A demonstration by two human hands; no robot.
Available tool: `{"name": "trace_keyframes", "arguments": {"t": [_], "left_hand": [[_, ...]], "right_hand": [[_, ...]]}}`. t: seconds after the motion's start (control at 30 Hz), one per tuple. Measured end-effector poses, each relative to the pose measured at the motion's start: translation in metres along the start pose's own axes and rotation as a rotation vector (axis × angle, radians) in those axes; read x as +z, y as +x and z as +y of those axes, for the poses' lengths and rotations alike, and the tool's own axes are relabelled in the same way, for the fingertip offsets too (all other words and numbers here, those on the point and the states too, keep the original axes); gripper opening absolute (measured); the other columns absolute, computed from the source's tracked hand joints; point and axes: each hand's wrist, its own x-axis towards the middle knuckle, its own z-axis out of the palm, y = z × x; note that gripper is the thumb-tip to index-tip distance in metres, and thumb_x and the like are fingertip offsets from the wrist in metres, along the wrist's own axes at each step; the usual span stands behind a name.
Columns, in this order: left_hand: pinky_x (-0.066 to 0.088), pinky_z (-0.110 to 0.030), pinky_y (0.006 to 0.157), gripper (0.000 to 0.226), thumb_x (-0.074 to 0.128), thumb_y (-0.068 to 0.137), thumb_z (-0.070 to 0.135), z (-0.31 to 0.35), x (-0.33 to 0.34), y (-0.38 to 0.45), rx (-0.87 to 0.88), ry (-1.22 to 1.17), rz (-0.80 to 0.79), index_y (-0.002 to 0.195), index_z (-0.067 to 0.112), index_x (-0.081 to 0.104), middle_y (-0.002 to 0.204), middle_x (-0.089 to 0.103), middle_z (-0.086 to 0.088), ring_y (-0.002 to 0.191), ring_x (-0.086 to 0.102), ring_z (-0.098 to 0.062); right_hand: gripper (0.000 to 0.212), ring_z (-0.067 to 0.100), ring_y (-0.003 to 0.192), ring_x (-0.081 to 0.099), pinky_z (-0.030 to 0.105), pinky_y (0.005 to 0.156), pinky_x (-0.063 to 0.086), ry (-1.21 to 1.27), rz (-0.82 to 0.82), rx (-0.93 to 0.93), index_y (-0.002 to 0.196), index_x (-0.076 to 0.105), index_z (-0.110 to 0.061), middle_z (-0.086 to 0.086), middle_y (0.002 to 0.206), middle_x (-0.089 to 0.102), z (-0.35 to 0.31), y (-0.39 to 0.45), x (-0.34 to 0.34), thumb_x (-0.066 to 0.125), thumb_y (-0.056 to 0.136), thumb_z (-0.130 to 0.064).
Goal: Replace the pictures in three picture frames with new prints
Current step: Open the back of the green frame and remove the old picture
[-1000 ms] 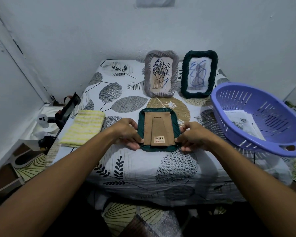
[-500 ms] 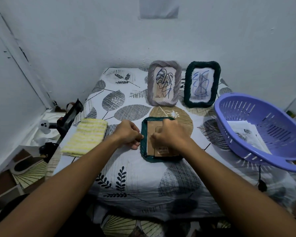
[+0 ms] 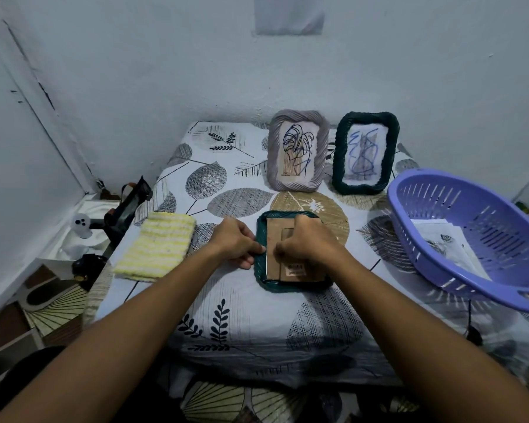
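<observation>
A leaf-print tablecloth [image 3: 245, 306] covers the table. At its right edge sits a purple slotted basket [image 3: 483, 209] holding paper prints [image 3: 449, 242]. A grey frame [image 3: 298, 151] and a dark green frame [image 3: 365, 152] stand upright at the back. A yellow striped cloth [image 3: 156, 250] lies left. Face down at centre lies a third green frame [image 3: 261, 267]; the left hand [image 3: 234, 244] grips its left rim, while the right hand [image 3: 310, 242], fingers curled, presses on its cardboard backing [image 3: 274, 270].

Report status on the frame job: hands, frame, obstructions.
Left hand grips the left rim of the face-down green frame. Right hand curled on its cardboard backing, backing in place. Nothing in the way.
</observation>
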Motion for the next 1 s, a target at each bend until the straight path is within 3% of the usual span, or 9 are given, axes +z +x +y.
{"name": "trace_keyframes", "arguments": {"t": [0.4, 0.7, 1.0], "left_hand": [[0.046, -0.025, 0.035, 0.03, 0.08, 0.068, -0.006, -0.004, 0.001, 0.003, -0.003, -0.044, 0.012, 0.082, 0.001, 0.054, 0.062, 0.062, -0.023, 0.037, 0.053, -0.02], [0.049, -0.028, 0.039, 0.031, 0.082, 0.068, -0.002, -0.004, 0.0, 0.008, -0.01, 0.013, 0.006, 0.082, 0.003, 0.054, 0.066, 0.063, -0.025, 0.041, 0.055, -0.023], [0.05, -0.028, 0.04, 0.032, 0.083, 0.067, -0.001, -0.004, 0.001, 0.009, -0.01, 0.038, 0.014, 0.08, 0.004, 0.054, 0.064, 0.064, -0.024, 0.041, 0.056, -0.023]], "right_hand": [[0.057, 0.027, 0.098, 0.059, 0.036, 0.079, 0.053, 0.059, 0.014, 0.0, 0.111, 0.055, -0.013, 0.009, 0.112, 0.06, 0.004, 0.003, 0.001, 0.076, 0.067, -0.043], [0.048, 0.023, 0.086, 0.06, 0.034, 0.07, 0.051, 0.125, -0.012, -0.001, 0.102, 0.056, -0.014, 0.004, 0.094, 0.062, 0.007, 0.005, -0.002, 0.077, 0.068, -0.041], [0.047, 0.024, 0.089, 0.059, 0.031, 0.065, 0.044, 0.185, 0.035, 0.0, 0.099, 0.055, -0.016, 0.007, 0.104, 0.061, 0.013, 0.009, 0.001, 0.072, 0.068, -0.046]]}}
